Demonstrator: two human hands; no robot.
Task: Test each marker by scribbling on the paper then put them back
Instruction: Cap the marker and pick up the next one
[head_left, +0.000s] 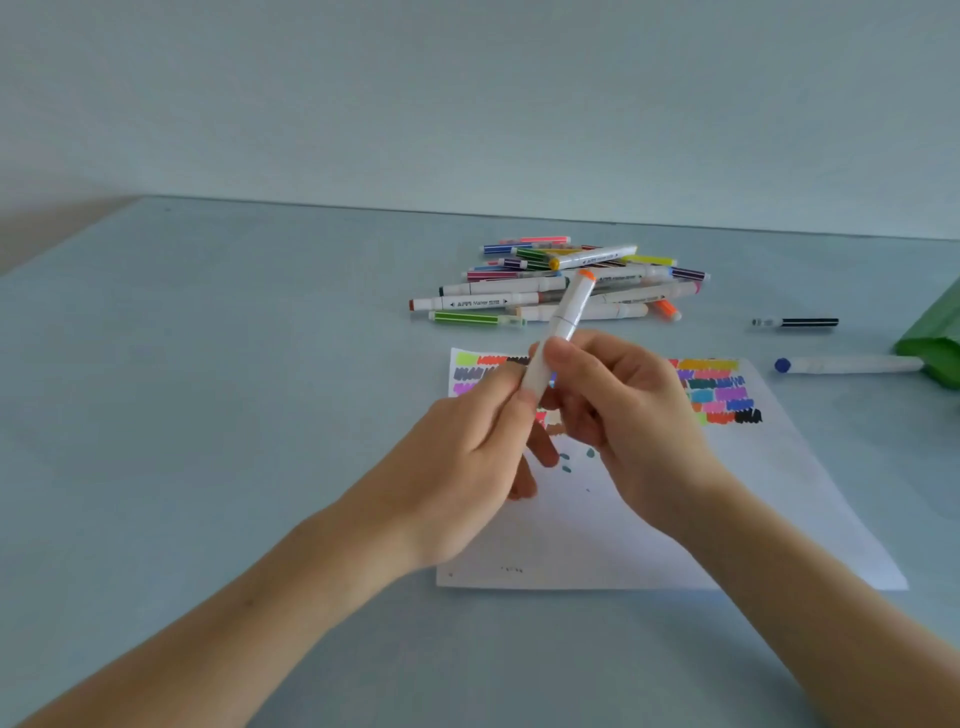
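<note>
Both hands hold one white marker (558, 332) above the sheet of paper (649, 519). The left hand (467, 447) pinches its lower end between curled fingers and thumb; the right hand (618, 410) wraps its fingers round the barrel just above. The marker's orange-capped end tilts up and away from the grip. Beyond it lies the pile of markers (556, 283); right of the grip, well apart, lie a blue-capped marker (847, 365) and a black pen (797, 322). Coloured scribbles (719, 389) show beside the hands.

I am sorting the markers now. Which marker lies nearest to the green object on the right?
The white marker with the blue end; its far end reaches the green object, unlike the black striped marker.
</note>
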